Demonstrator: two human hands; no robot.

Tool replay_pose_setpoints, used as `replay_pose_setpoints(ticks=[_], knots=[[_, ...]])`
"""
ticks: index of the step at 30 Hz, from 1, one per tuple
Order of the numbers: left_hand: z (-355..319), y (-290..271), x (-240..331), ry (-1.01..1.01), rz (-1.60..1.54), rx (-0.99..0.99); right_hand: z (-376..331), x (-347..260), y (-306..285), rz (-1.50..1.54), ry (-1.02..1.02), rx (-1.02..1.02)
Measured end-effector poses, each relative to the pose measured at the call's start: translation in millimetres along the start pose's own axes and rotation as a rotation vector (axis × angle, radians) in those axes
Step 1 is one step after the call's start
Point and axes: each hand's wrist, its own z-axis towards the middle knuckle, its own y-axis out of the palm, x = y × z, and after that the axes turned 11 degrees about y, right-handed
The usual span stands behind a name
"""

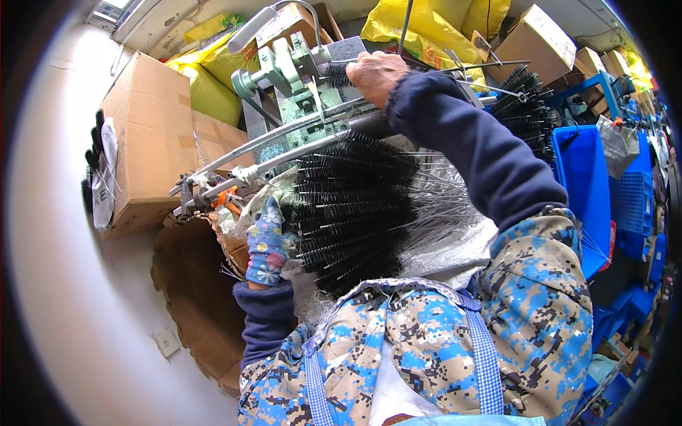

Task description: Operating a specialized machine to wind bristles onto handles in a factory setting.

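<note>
My right hand (379, 77), bare, is closed at the green machine (288, 78). A black twisted-wire brush (336, 76) extends from its fist toward the machine, with its wire end hidden in my fingers. My left hand (268, 245) wears a blue flowered glove. Its fingers stretch forward along the left side of a big pile of black bristle brushes (355, 206), and I see nothing held in them. Bare wire stems (444, 195) of the piled brushes fan out to the right, over a silvery sheet (455, 248).
Metal rails (284, 145) cross in front of the machine. Cardboard boxes (149, 135) stand at left, and yellow sacks (426, 32) lie behind. More black brushes (526, 106) and a blue bin (584, 192) are at right. A grey lamp head (252, 30) hangs above the machine.
</note>
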Motion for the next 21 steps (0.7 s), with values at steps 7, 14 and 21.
replay_pose_setpoints(ticks=[7, 14, 21], knots=[[-15, -37, -11, -0.363, -0.681, 0.507, 16, -11, 14, -0.014, 0.034, -0.052], [-11, -169, 39, 0.004, -0.357, 1.266, 13, 1, 20, 0.013, 0.043, -0.071], [-51, -206, 45, 0.15, -0.071, 1.468, 25, -4, 26, 0.026, -0.041, 0.006]])
